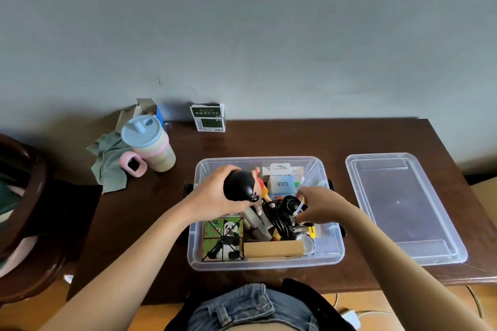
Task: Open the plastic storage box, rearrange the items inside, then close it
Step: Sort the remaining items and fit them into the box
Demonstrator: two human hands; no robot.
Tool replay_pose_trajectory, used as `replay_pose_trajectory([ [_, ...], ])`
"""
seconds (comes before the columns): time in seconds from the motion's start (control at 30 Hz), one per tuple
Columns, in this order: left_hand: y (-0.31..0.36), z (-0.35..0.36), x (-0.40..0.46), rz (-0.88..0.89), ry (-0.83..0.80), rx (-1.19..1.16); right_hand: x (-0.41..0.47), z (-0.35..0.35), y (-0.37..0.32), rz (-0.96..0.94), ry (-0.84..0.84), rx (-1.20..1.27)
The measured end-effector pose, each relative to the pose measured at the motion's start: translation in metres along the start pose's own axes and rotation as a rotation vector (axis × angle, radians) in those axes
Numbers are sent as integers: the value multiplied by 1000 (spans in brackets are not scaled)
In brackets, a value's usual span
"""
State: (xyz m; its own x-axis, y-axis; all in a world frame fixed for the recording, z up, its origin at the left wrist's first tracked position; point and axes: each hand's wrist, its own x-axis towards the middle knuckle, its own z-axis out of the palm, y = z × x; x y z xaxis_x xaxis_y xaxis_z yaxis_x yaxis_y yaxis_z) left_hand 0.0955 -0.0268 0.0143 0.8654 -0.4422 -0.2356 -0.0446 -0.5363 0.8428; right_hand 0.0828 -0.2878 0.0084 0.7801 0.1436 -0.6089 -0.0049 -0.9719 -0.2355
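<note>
Storage box [333,247]: set open on the dark wooden table [269,140], in front of the person; it is filled with small items.
Lid [403,207]: laid flat on the table, just right of the box.
Left hand [212,196]: curled round the black head of a cartoon figurine [243,187], held over the box.
Right hand [320,205]: fingers pinched on a coiled black cable [282,213] inside the box.
Box contents: a panda puzzle cube [223,239] is seen at the near left corner, a cardboard piece [273,248] beside it.
Far left of table: a pastel cup [150,142] and a green cloth [107,161] are placed.

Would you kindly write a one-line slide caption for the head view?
Left hand grips a figurine, right hand a black cable, inside the open storage box.
</note>
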Motion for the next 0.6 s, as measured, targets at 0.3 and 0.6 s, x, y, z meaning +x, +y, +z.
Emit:
replay_pose_trajectory([
  [0.3, -2, 0, -18, 95, 98, -1, 4, 16, -25, -141, -5, 178],
  [0.6, -4, -1, -22, 130, 249, 19, 2, 34, -30, -103, 72, 294],
])
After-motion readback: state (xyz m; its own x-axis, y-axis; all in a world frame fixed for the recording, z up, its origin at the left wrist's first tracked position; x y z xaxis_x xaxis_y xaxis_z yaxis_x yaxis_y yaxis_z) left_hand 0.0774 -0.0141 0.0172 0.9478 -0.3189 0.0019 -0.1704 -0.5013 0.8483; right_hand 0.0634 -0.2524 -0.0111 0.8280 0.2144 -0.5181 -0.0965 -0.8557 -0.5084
